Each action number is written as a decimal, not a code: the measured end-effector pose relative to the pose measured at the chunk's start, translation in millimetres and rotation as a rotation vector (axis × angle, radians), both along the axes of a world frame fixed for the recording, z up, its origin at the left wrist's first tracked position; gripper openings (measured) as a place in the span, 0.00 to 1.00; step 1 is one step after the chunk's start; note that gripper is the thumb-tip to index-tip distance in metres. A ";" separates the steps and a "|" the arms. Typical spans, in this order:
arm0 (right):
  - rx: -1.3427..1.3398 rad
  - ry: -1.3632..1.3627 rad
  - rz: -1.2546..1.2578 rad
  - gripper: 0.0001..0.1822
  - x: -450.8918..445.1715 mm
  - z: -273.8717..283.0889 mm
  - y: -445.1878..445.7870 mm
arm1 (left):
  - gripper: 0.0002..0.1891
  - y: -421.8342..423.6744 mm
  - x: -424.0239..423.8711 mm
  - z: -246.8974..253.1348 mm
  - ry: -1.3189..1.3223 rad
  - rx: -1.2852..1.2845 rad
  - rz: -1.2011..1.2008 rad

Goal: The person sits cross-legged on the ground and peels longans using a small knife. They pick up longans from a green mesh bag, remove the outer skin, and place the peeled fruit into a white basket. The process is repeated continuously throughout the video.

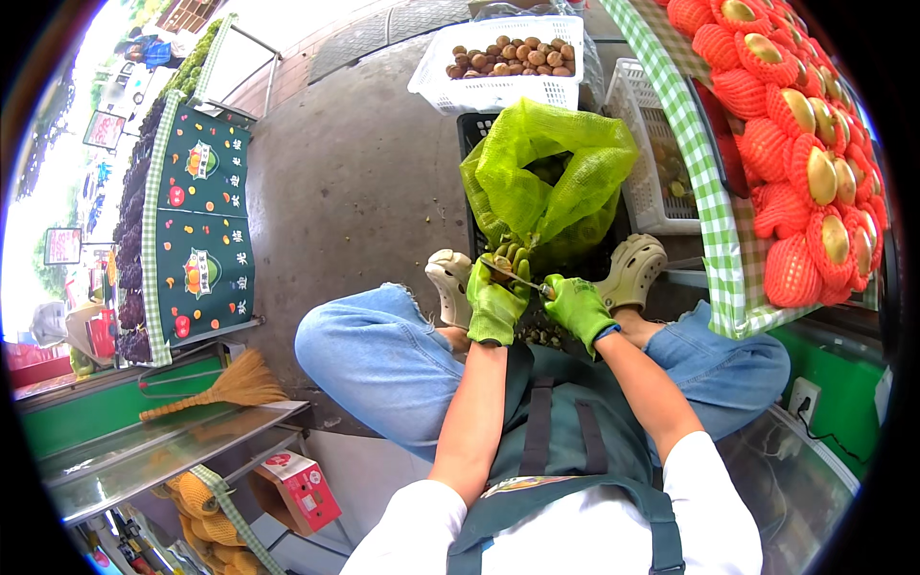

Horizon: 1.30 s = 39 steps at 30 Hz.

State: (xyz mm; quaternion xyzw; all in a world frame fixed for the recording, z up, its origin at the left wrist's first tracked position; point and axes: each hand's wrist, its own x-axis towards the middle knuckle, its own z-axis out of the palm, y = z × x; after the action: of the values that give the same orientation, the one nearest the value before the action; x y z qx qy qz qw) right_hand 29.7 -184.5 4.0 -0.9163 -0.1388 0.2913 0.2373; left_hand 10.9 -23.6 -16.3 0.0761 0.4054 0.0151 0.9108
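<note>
My left hand (499, 298), in a green knit glove, is closed around a small brownish nut (500, 264), probably a walnut and partly covered by the fingers. In my right hand (578, 307), gloved alike, is the handle of a small knife (523, 279). Its blade points left and lies across the nut. Just beyond both hands a yellow-green mesh bag (575, 215) stands with its mouth open, dark contents showing inside. The bag sits in a black plastic crate (471, 129). Scraps of husk (540, 335) lie on the floor below my hands.
A white plastic basket (496, 90) of walnuts (510, 57) stands behind the bag. Right of it is another white crate (650, 144). A stand of fruit in red foam nets (783, 144) overhangs the right side. A straw broom (230, 384) lies at left.
</note>
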 end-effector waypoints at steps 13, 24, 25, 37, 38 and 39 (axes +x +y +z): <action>0.298 0.611 -0.388 0.18 -19.8 -21.6 7.8 | 0.16 -2.6 -11.3 -13.3 0.167 0.327 -0.067; 0.095 0.045 -0.131 0.16 -9.0 8.6 3.2 | 0.19 4.3 -6.9 -12.3 -0.102 0.247 -0.050; 0.142 0.042 -0.164 0.16 -8.3 3.0 4.3 | 0.21 7.4 -11.5 -30.3 -0.124 0.296 -0.019; 0.102 -0.102 -0.156 0.16 -5.4 -7.7 -5.1 | 0.21 7.7 -3.2 8.1 -0.253 -0.014 -0.059; 0.174 0.000 -0.226 0.16 -7.0 -7.6 -8.2 | 0.20 5.0 -3.5 11.2 -0.239 -0.017 -0.051; 0.255 0.099 -0.288 0.16 -7.4 0.7 -8.0 | 0.20 6.6 -3.7 14.9 -0.230 -0.011 -0.038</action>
State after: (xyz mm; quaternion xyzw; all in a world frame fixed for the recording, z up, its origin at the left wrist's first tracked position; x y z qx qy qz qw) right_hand 22.3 -192.5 4.8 -0.8737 -0.0301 0.2788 0.3974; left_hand 7.3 -17.0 -1.4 0.0764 0.2968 0.0044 0.9519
